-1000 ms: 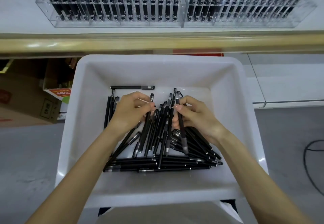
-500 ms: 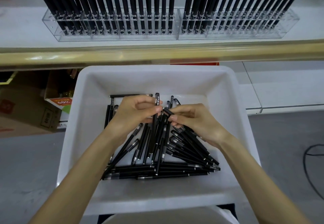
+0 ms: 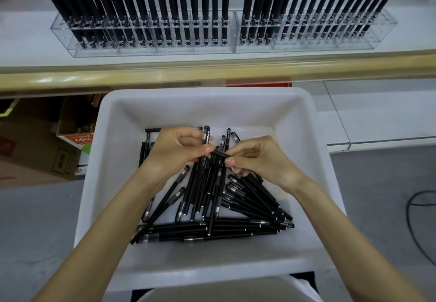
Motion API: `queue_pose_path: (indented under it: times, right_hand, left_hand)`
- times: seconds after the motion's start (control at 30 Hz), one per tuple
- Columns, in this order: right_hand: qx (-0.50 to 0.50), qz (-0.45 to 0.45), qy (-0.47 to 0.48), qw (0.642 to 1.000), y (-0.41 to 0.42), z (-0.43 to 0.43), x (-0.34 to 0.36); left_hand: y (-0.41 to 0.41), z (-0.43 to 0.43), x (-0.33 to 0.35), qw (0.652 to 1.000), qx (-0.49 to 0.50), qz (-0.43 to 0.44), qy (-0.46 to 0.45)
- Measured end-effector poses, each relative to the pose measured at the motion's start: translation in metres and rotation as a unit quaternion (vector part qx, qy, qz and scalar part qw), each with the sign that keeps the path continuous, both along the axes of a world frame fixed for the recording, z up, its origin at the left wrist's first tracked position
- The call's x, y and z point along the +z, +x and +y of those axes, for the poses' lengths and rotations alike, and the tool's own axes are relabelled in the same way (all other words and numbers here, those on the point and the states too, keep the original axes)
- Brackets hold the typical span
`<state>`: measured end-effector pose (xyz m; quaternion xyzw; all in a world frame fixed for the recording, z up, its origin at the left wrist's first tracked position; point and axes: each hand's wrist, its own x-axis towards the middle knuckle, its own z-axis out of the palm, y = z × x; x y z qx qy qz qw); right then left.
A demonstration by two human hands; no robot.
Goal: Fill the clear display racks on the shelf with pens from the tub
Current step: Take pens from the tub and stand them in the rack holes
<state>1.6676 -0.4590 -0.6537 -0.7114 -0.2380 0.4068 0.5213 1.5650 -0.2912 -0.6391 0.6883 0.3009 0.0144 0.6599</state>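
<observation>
My left hand is curled round a small bunch of pens. The thumb lies across them and their capped tips stick out past my fingers. My right hand is just beside it, and its thumb and forefinger pinch the dark end of a single pen that lies crosswise against the bunch.

Under both hands is the loose heap of pens: slim matte black barrels with thin silver rings. Some fan out toward me and others lie flat along the near side. They sit in the tub, which is smooth white plastic with sloped walls and rounded corners. A bare strip of white floor shows between the heap and the far wall, and more shows along the left and right walls.

Beyond the tub's far rim runs the shelf's brass-coloured front strip, and behind it is the white shelf. The left rack and the right rack stand there end to end. Both are clear, hard-edged acrylic, with rows of black pens standing in their slots.

Cardboard boxes sit low on the left. A black cable loops on the grey floor on the right.
</observation>
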Motion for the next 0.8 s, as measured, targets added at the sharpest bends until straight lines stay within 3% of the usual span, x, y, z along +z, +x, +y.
queue_pose_path:
  times: [0.17, 0.27, 0.4, 0.53, 0.7, 0.8]
  right_hand:
    - [-0.016, -0.019, -0.029, 0.999, 0.017, -0.018, 0.01]
    - [-0.099, 0.031, -0.011, 0.995, 0.027, -0.029, 0.013]
    - [-0.242, 0.148, 0.073, 0.956, 0.035, -0.037, 0.012]
    - [-0.306, 0.226, 0.169, 0.909, 0.042, -0.042, 0.014]
    - [-0.266, 0.155, 0.155, 0.939, 0.059, -0.05, 0.027]
    - [-0.268, 0.145, 0.191, 0.933, 0.068, -0.047, 0.037]
  left_hand:
    - [0.004, 0.015, 0.006, 0.999, 0.037, -0.023, 0.0]
    - [0.01, 0.017, 0.011, 0.997, 0.061, -0.047, -0.024]
    - [0.021, 0.005, 0.011, 0.996, 0.056, -0.054, -0.041]
    - [0.031, -0.007, 0.01, 0.997, 0.041, -0.052, -0.05]
    - [0.042, -0.012, 0.016, 0.997, 0.009, -0.036, -0.065]
    - [0.05, -0.014, 0.023, 0.997, -0.001, -0.037, -0.063]
